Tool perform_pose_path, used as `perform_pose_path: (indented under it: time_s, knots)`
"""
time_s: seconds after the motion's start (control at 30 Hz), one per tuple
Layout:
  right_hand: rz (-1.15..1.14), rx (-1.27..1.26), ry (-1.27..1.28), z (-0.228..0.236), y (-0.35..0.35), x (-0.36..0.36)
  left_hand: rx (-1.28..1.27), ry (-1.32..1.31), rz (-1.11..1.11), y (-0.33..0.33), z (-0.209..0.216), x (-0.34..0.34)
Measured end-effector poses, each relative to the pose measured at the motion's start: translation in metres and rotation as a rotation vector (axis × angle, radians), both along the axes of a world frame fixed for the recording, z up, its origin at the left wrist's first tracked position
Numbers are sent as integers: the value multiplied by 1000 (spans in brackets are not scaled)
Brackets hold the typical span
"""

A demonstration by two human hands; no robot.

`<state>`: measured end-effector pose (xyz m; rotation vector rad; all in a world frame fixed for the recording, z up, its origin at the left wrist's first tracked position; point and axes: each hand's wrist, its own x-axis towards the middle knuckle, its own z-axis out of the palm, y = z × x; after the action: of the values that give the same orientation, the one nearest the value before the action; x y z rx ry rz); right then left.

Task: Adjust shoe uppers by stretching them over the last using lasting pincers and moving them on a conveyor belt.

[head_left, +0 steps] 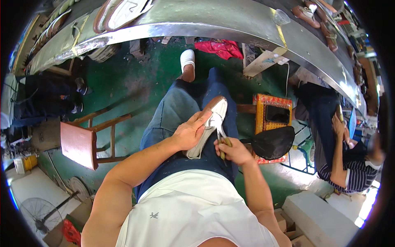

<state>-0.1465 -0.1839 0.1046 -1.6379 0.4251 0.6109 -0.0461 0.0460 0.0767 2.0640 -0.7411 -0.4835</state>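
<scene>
A white shoe with a brown sole edge [220,103] rests across my thighs, its toe pointing away from me. My left hand [190,133] presses on its side, fingers stretched along the upper near the opening. In my right hand [235,152] is a pair of pliers with yellowish handles [223,154], gripped with the fingers wrapped round. The jaws reach the shoe's right side by a white strip or lace; whether they pinch it I cannot tell.
A metal workbench [230,19] runs ahead, bearing shoes [123,14]. To the right, a phone [277,114] lies on a patterned stand beside a black rounded object [273,143]. A stool [78,145] stands left. Another person [349,164] sits at right; someone's legs [49,96] show at left.
</scene>
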Motion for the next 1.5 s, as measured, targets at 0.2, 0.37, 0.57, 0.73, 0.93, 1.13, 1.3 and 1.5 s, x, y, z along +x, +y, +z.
perform_pose_path:
  time_s: [0.2,0.37,0.57,0.73,0.93,1.13,1.3,1.5]
  knots:
    - [98,395,370,44,-47,21,38,-5,-1,-10,10,2]
    - [80,-202,-183,51,-19,38,16,-53,-5,-8,10,2]
    - [389,-404,-172,41,-16,65,152,-103,-79,-1,10,4]
    - [280,-325,-34,45,-12,58,92,-21,53,0,-5,-10]
    - [494,-598,-398,25,7,14,-103,395,59,16,-21,-19]
    - [414,-459,-359,49,7,15,-249,816,1,33,0,-25]
    - [598,-575,-357,49,16,9,-179,550,69,35,-10,-37]
    - [232,-682,-406,86,-64,45,-478,880,199,49,34,3]
